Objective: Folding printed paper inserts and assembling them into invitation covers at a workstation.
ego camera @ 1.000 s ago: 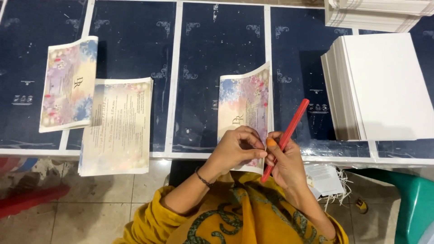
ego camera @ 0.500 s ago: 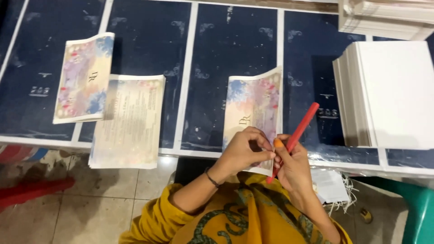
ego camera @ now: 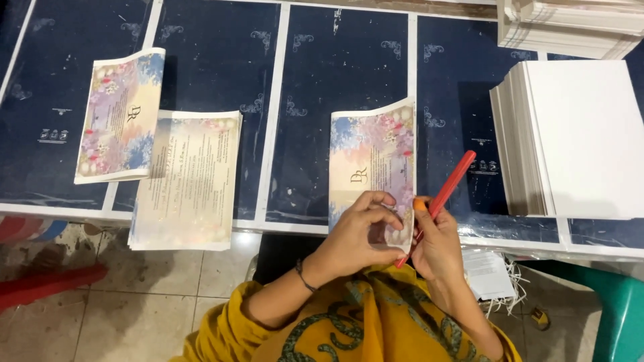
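Note:
A floral printed card (ego camera: 371, 161) lies on the dark blue table (ego camera: 335, 74), its near end lifted off the front edge. My left hand (ego camera: 359, 236) pinches that near end between thumb and fingers. My right hand (ego camera: 436, 248) sits just right of it, holding a red flat stick (ego camera: 446, 191) that slants up to the right; an orange cap covers its fingertip and also touches the card's lower right corner.
Two piles of folded cards lie at the left: a floral one (ego camera: 121, 115) and a pale text-printed one (ego camera: 189, 179) overhanging the edge. A tall stack of white sheets (ego camera: 577, 137) stands at the right, another stack (ego camera: 570, 23) behind it. A green chair (ego camera: 620, 315) is lower right.
The view has shifted slightly, so the table and piles sit further right in frame. Both hands stay on the card's near end with the red stick at the same slant.

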